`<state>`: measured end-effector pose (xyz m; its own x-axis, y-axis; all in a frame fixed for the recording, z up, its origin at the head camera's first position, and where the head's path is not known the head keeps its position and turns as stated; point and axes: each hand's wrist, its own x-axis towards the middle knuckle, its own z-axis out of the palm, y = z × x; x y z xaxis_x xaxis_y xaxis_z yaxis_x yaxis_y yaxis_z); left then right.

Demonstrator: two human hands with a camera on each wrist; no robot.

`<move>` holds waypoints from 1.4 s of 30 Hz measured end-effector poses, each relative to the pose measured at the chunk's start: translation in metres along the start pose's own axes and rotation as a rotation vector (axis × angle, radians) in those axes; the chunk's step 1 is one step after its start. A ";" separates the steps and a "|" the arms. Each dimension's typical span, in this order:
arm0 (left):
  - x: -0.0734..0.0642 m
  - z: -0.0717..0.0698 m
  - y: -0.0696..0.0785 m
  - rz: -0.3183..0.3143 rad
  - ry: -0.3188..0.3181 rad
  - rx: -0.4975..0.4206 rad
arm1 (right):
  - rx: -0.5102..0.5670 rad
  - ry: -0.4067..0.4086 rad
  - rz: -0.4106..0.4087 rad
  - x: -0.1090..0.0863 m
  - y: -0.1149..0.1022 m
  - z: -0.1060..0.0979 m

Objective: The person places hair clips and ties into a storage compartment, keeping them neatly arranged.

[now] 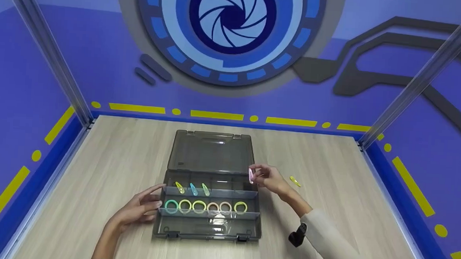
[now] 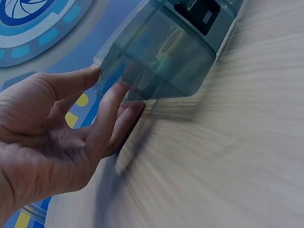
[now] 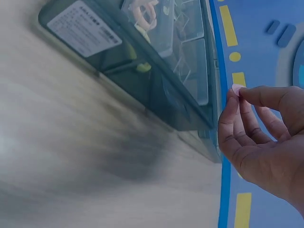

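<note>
My right hand (image 1: 269, 179) pinches a pink snap hair clip (image 1: 251, 175) between thumb and fingertips, over the right edge of the grey see-through box (image 1: 208, 237). In the right wrist view only a small part of the clip (image 3: 237, 90) shows. My left hand (image 1: 137, 206) rests its fingertips against the box's left side. A yellow clip (image 1: 179, 187), a blue clip (image 1: 193, 189) and a green clip (image 1: 205, 189) lie in the back row. Several hair ties (image 1: 199, 207) line the middle row. On the table to the right lies another yellow hair clip (image 1: 295, 181).
The box's lid (image 1: 212, 152) lies opened toward the back. Clear dividers (image 1: 210, 192) run across the box. The wooden table (image 1: 133, 147) is bounded by blue panels (image 1: 224, 101) at the back and sides, with metal posts (image 1: 55, 50) at the corners.
</note>
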<state>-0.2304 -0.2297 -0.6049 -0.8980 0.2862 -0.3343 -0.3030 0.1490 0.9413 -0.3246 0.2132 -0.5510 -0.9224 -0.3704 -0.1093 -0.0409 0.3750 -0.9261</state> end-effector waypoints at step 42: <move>0.000 -0.001 -0.003 0.046 -0.018 0.000 | -0.233 -0.090 -0.114 0.041 -0.006 0.081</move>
<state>-0.2299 -0.2309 -0.6081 -0.9050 0.3096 -0.2918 -0.2619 0.1350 0.9556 -0.3313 0.1270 -0.5789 -0.8696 -0.4911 -0.0504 -0.2391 0.5083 -0.8273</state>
